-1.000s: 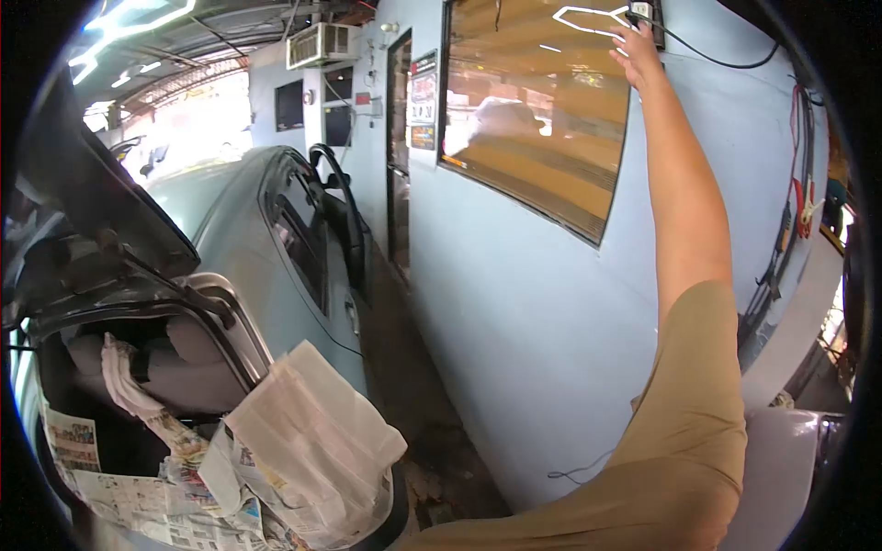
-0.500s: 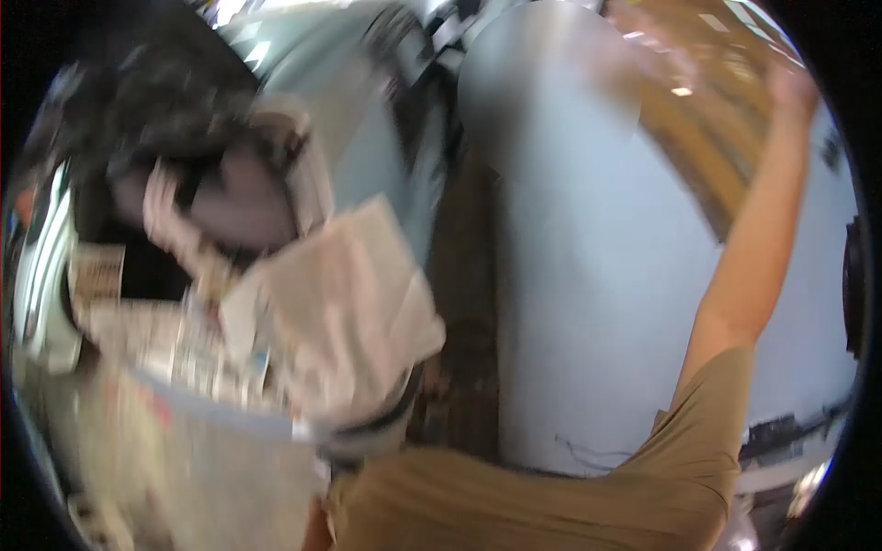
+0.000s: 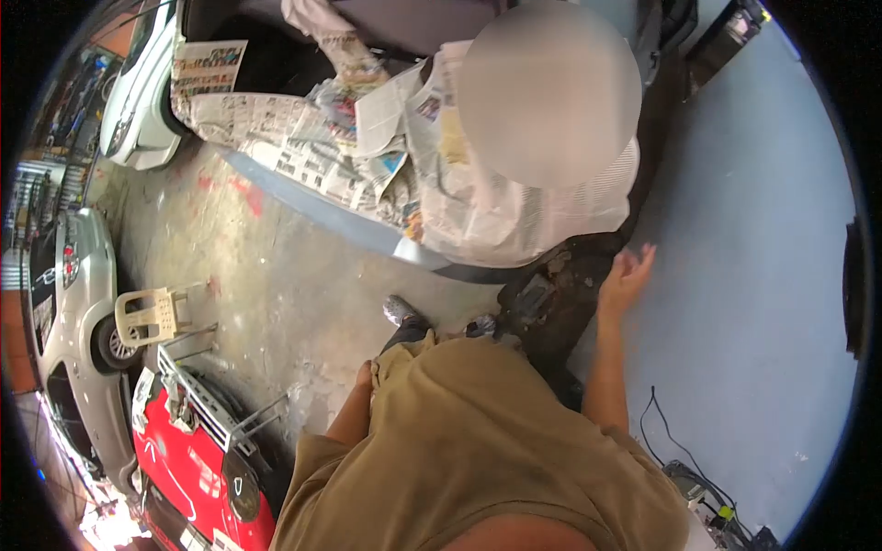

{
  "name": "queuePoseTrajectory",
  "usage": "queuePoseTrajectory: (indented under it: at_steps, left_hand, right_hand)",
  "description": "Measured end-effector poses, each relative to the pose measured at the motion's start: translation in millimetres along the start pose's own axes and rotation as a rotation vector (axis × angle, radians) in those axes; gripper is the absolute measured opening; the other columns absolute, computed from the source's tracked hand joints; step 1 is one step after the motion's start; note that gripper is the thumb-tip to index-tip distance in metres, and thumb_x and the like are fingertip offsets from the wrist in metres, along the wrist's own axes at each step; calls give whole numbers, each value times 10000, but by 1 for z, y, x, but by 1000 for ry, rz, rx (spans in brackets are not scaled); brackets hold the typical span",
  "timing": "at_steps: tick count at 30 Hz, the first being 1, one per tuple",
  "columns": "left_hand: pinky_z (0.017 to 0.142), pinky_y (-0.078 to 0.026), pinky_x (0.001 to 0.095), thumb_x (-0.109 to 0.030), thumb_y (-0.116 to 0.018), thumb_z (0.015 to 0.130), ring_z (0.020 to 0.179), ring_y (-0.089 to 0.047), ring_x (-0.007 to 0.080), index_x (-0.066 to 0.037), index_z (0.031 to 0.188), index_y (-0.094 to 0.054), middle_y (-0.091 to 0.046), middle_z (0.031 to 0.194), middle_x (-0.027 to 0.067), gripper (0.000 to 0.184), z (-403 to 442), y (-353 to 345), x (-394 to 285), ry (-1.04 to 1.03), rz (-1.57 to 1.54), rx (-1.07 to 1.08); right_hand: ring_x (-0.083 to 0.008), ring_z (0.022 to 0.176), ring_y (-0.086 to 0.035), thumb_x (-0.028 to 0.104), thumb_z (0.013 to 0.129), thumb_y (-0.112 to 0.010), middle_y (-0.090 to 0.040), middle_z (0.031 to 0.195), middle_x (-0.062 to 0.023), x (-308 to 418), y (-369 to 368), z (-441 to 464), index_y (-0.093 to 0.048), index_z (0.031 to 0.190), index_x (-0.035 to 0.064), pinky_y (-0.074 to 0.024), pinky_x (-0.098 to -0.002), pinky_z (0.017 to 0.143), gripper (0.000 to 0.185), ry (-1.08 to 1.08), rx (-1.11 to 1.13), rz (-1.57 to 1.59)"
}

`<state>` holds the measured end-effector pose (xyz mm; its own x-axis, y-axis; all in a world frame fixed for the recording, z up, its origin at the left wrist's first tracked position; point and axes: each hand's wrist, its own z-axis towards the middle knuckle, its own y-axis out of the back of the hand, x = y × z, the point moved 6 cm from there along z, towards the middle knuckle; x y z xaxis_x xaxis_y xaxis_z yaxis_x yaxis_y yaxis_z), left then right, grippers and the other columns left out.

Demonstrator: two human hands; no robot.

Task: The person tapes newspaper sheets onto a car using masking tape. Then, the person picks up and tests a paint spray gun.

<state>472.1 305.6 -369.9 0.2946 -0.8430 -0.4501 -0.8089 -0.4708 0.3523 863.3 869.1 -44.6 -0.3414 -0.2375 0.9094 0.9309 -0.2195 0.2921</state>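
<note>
My right hand (image 3: 627, 283) is raised beside the pale blue wall, its fingers loosely bent and apart, with nothing visible in it. It is close to the right corner of the newspaper sheets (image 3: 533, 225) that cover the edge of a car body, without clearly touching them. My left forearm (image 3: 352, 406) hangs at my side. The left hand is mostly hidden behind my brown shirt (image 3: 469, 422), so its fingers do not show. A round grey blur covers part of the papered area.
The blue wall (image 3: 763, 239) runs along my right, with a black cable (image 3: 675, 441) and equipment low beside it. To the left are a beige plastic chair (image 3: 149, 317), a silver car (image 3: 87, 340), a red car panel (image 3: 188, 459) and a metal rack (image 3: 197, 399). Debris (image 3: 556, 285) lies by the wall.
My view has swung round and down, showing more floor and cars on the left. My right arm, stretched far up along the wall before, is now bent lower and nearer my body.
</note>
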Motion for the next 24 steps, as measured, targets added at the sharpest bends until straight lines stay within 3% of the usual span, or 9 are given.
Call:
queuePoseTrajectory:
  at_steps: [2,4,6,8,11,15,19,22,24]
  left_hand:
    - [1045,-442,426,-480,-507,998,1224,-594,334,13,1354,-564,-622,1324,224,611,-4,12,25,76,-120,-13]
    - [1072,-428,409,-537,-470,1017,1254,-576,310,24,1420,-504,-599,1367,210,692,-46,28,5,156,62,-80]
    - [1086,-422,398,-595,-425,1021,1276,-566,309,24,1446,-478,-581,1398,203,753,-62,38,12,177,-155,-21]
    - [1097,-418,393,-641,-390,1019,1293,-557,309,14,1461,-467,-567,1423,190,794,-66,52,41,206,-323,30]
    - [1109,-418,396,-690,-353,1006,1308,-547,305,-9,1468,-471,-559,1442,165,831,-65,70,81,261,-562,154]
    - [1114,-426,412,-737,-318,985,1298,-553,289,-29,1472,-476,-571,1432,143,874,-62,92,111,294,-961,406]
    - [1082,-449,422,-744,-315,982,1234,-594,286,-49,1477,-483,-578,1422,148,869,-17,155,200,287,-832,432]
    - [853,-531,427,-689,-393,988,1037,-633,263,-52,1380,-554,-637,1258,131,765,-14,250,196,108,-167,101]
    - [625,-503,371,-608,-493,975,854,-600,210,-63,1256,-576,-624,1039,91,618,12,286,244,181,-327,-17]
  right_hand:
    - [-378,1331,-500,162,1011,-564,-454,1481,-270,-101,-2,-67,-222,1551,-49,-391,-447,1116,674,-278,130,-282]
    - [-199,926,-589,87,967,-614,-591,1199,-126,-231,6,-154,-317,1529,-27,-500,-341,858,646,-555,408,-413]
    - [-176,821,-553,90,941,-640,-615,1027,-97,-342,22,-253,-425,1461,-18,-497,-354,796,573,-430,838,-431]
    - [-190,831,-564,115,919,-659,-625,987,-89,-336,18,-323,-557,1332,19,-493,-353,806,436,-596,1266,-603]
    - [-232,872,-581,144,928,-630,-637,990,-86,-242,-9,-366,-620,1213,46,-489,-390,802,301,-380,1700,-943]
    - [-361,958,-626,124,925,-586,-670,1046,-172,-258,-54,-410,-656,1077,24,-495,-461,829,195,-430,1482,-793]
    - [-408,993,-628,196,928,-564,-654,1051,-252,-199,-185,-413,-659,1033,-15,-496,-455,823,254,38,1529,-784]
    - [-382,1014,-640,228,921,-600,-673,1085,-223,-68,-284,-416,-651,1070,-38,-505,-434,853,309,-269,1298,-652]
    - [-357,1015,-657,242,917,-633,-687,1114,-202,-31,-347,-433,-662,1143,-3,-515,-421,866,335,-105,1394,-653]
